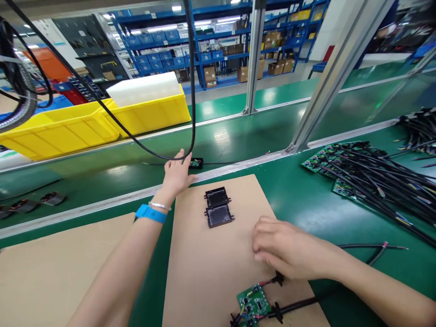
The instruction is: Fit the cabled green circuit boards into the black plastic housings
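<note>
Bins (57, 129) of yellow plastic are standing at far left, beyond a green strip (98, 186) on which dark round parts (52, 198) are lying. Nearer, one cardboard sheet (64, 268) is lying on the bench. Next rightward, I am observing the left hand (177, 176) over the metal rail (225, 170), its wrist wearing a blue band (150, 213); the fingers are standing extended and apart, no held object showing. A black cable (193, 81) is hanging in a loop down to these fingers; from my remote station I am unable to tell whether they are touching it. Just beside the fingertips, a small black case (196, 163) is resting on the strip with a green board inside. Two black shells (218, 207) are lying close together on the upper part of a second sheet (197, 263); a wired circuit board (254, 302) is lying at its lower end. Near that board, the right hand (284, 247) is hovering, fingers forming a nearly closed curl; I cannot tell whether they are gripping anything. Farthest right, cabled boards (381, 177) are lying heaped on the green bench.
</note>
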A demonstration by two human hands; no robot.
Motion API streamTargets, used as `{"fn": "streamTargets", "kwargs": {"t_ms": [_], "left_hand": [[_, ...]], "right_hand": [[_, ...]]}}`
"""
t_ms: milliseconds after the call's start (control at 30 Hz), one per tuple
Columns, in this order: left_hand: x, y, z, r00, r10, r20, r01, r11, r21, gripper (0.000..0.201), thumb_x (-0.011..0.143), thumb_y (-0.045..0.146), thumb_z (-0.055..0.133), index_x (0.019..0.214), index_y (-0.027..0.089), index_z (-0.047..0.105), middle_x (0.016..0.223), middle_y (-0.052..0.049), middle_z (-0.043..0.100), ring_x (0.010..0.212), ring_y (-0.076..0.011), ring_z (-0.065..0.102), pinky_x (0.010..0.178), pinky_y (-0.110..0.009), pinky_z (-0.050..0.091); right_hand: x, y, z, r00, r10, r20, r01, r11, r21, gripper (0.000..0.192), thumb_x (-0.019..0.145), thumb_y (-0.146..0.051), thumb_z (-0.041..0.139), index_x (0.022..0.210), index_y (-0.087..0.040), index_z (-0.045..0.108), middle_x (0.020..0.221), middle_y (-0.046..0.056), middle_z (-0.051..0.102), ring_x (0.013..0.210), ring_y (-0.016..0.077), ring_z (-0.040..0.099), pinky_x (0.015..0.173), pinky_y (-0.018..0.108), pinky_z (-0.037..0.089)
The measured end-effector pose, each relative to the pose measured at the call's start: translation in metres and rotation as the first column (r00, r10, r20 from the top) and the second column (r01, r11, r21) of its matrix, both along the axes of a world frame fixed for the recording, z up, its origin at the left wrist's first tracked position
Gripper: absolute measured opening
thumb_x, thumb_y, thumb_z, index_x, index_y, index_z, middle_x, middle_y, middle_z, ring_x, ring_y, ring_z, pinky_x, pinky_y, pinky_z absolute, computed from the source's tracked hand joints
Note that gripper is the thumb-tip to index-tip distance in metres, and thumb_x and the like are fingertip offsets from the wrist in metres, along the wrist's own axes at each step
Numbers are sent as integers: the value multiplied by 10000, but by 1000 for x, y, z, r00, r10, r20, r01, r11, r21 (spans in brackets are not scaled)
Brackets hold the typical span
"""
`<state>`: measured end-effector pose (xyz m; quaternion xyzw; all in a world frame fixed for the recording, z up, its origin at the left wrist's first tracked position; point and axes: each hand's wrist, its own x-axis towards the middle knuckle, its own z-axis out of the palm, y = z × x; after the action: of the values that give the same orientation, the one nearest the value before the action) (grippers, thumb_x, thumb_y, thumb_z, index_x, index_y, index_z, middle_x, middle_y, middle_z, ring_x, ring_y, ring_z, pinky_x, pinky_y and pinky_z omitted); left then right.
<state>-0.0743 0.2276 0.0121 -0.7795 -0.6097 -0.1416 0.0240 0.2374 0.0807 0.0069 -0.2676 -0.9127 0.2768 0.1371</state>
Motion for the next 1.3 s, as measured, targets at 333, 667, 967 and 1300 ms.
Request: {"fn": "streamTargets", "kwargs": {"t_ms": [333,667,967,1300], "left_hand": [[46,-184,-53,939,-302,162,314,948,-53,264,938,190,470,1176,186,583,1045,-91,627,990,-241,554,861,-394,489],[74,-240,-8,809,-4,588,313,849,-425,268,922,392,543,1144,242,554,995,-39,661,829,-193,625,691,-283,502],[90,-216,-8,779,204,593,171,841,-514,84,781,125,486,781,202,519,740,-33,640,697,-193,612,605,-276,418],[54,-215,-11,891,142,431,81,885,-458,649,736,418,744,1284,199,474,1189,-116,579,1036,-302,601,831,-431,509]], "right_hand": [[-13,-27,-15,974,101,202,-75,988,-133,96,791,-89,570,803,-167,515,868,44,589,836,192,520,751,300,420],[-13,-30,-2,983,-142,-114,120,977,-176,55,939,-174,518,899,-206,497,845,-2,582,771,158,540,714,280,410],[-60,-44,7,975,-107,196,24,923,383,262,737,-70,557,992,-130,557,846,112,587,786,259,518,595,335,413],[-60,30,14,940,202,273,-250,956,153,275,820,-247,727,1076,-225,629,958,24,630,899,214,587,691,310,420]]}}
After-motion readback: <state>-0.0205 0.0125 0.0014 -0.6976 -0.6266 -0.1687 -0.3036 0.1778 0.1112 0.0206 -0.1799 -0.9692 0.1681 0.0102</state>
